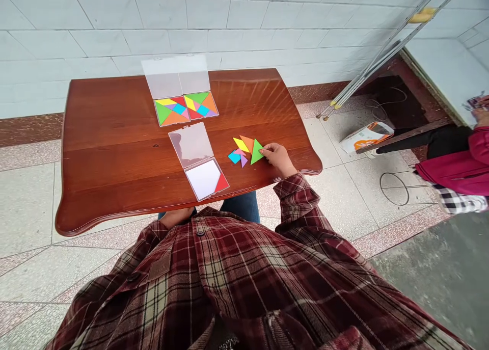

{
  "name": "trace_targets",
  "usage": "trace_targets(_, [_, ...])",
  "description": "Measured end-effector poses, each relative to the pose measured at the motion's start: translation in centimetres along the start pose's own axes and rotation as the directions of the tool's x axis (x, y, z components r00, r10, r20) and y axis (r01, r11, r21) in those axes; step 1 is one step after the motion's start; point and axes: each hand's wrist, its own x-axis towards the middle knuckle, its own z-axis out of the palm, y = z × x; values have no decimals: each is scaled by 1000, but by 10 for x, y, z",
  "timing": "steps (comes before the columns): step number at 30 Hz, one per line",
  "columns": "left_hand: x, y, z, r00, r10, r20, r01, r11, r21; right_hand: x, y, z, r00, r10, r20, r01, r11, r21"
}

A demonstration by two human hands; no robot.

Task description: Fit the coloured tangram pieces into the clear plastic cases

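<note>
My right hand [278,157] pinches the right edge of a green triangle tangram piece [256,153] at the table's right side. Beside it lie loose pieces: an orange triangle [248,143], a yellow parallelogram [240,145], a blue square [234,157], a pink piece [241,152] and a purple triangle [243,160]. To their left is an open case [202,179] with a white base and a clear lid folded back. A red triangle [222,183] sits in its lower right corner. My left hand [177,217] rests low by my lap under the table edge, its fingers hidden.
Two open cases filled with tangram pieces, a left one [171,111] and a right one [201,105], stand farther back on the brown wooden table [107,151]. A tiled wall is behind. At right are crutches [367,70], a carton [367,136] and another person's red sleeve [454,164].
</note>
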Motion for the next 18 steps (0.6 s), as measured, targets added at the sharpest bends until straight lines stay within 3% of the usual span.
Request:
trace_targets(2, [-11,1,-8,979,-10,203,2,999,40,-4,-1,0,1000,22,-7,-22,996,82])
trace_targets(3, [-17,2,-13,940,-6,342,-13,998,53,-5,-1,0,999,31,-14,-29,991,128])
trace_targets(5, [-29,7,-25,870,49,491,-45,999,-22,-8,-1,1,999,42,-29,-35,976,216])
trace_targets(8, [-43,16,-46,838,69,542,-16,995,-101,-10,0,3,997,49,-62,-27,949,316])
trace_targets(11, [-49,23,-65,845,43,533,1,997,-83,-12,3,6,993,52,-102,-9,925,379])
trace_targets(13, [-47,26,-75,872,36,487,45,987,-153,-12,6,8,991,51,-123,5,910,415])
trace_targets(14, [-44,27,-78,909,25,416,68,976,-209,-12,7,9,990,50,-132,12,903,430])
trace_targets(16, [-34,27,-79,987,-14,161,62,952,-300,-12,10,11,988,48,-147,24,891,453])
trace_targets(17, [-26,27,-78,999,-40,-15,33,945,-326,-12,11,11,987,50,-153,26,887,461])
trace_targets(18, [-18,27,-76,984,-55,-172,-6,943,-334,-12,12,11,986,52,-158,29,883,468])
